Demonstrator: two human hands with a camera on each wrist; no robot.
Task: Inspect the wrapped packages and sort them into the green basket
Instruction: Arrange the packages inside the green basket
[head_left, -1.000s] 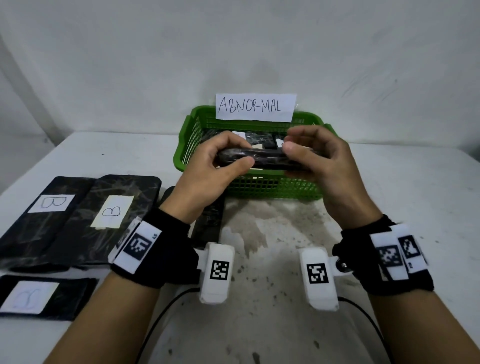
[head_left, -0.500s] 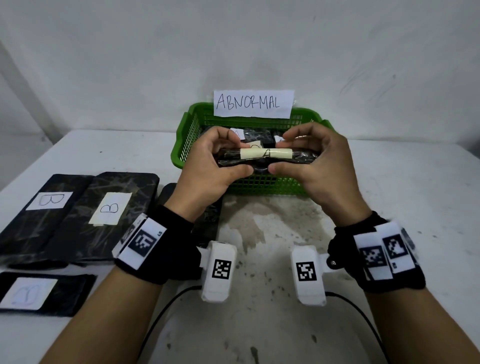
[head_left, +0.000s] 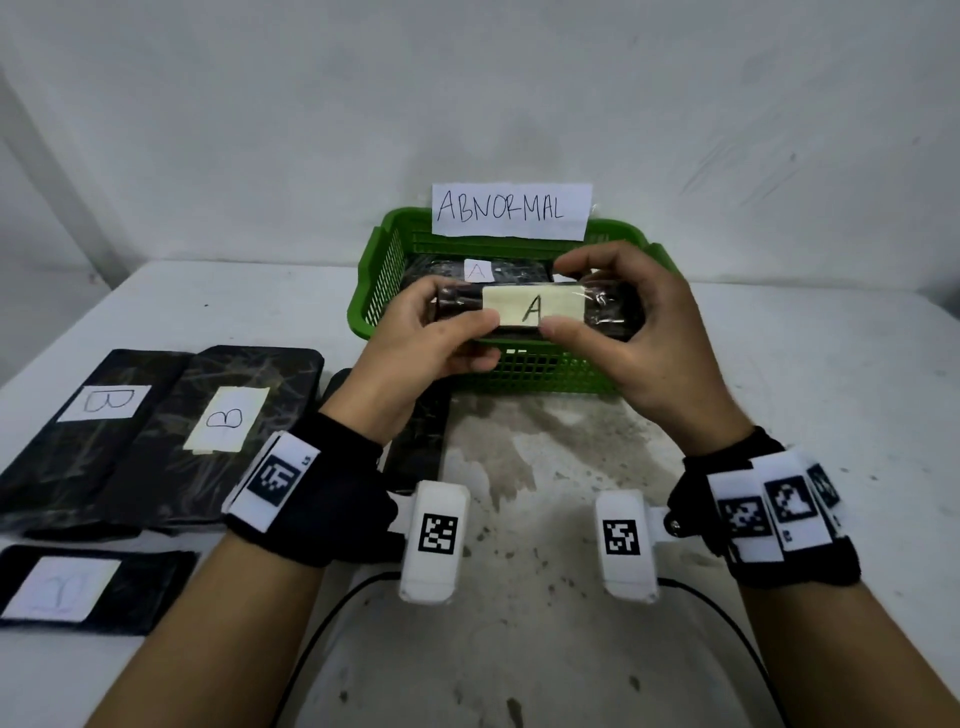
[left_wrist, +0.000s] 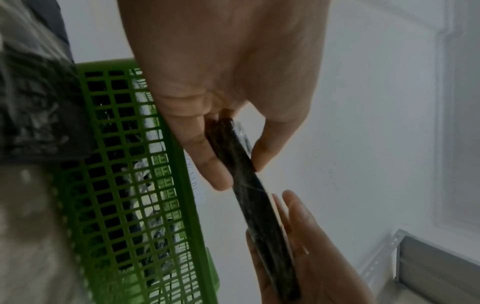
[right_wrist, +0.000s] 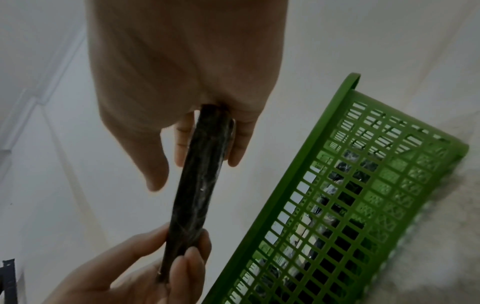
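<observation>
Left hand (head_left: 415, 343) and right hand (head_left: 639, 332) each pinch an end of the black wrapped package (head_left: 535, 312), long axis left-right, "A" label facing camera, frame centre before the green basket (head_left: 374, 291) on a stained white desk (head_left: 530, 467).

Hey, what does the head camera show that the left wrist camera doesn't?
Only the head view shows the A label on the held package, the ABNORMAL sign, another A-labelled package in the basket and the B-labelled packages on the table.

Only the left wrist view shows the held package edge-on, thin and flat.

Both show the left hand and right hand holding that package by the green basket.
</observation>
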